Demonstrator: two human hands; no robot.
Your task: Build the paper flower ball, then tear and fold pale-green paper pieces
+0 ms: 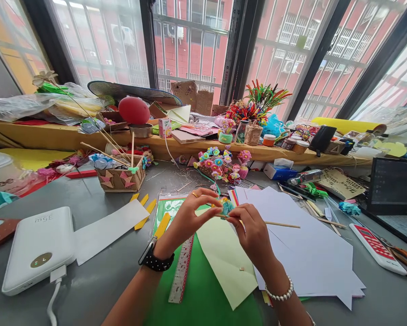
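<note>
My left hand (189, 217), with a ring and a black watch, pinches a small colourful paper flower (226, 206) at the tip of a thin wooden stick (281, 224). My right hand (252, 231), wearing a pearl bracelet, grips the same stick just behind the flower; the stick points right over white paper sheets (308, 244). Both hands hover above a pale yellow-green paper sheet (227, 258) lying on a green cutting mat (199, 290). A patterned ruler (182, 271) lies under my left wrist.
A white power bank (36, 246) with a cable sits at left beside a white paper strip (104, 231) and yellow strips (145, 213). A cardboard basket (122, 179) of sticks, a paper flower bouquet (222, 165), a red calculator (376, 246) and a dark screen (393, 185) surround the work area.
</note>
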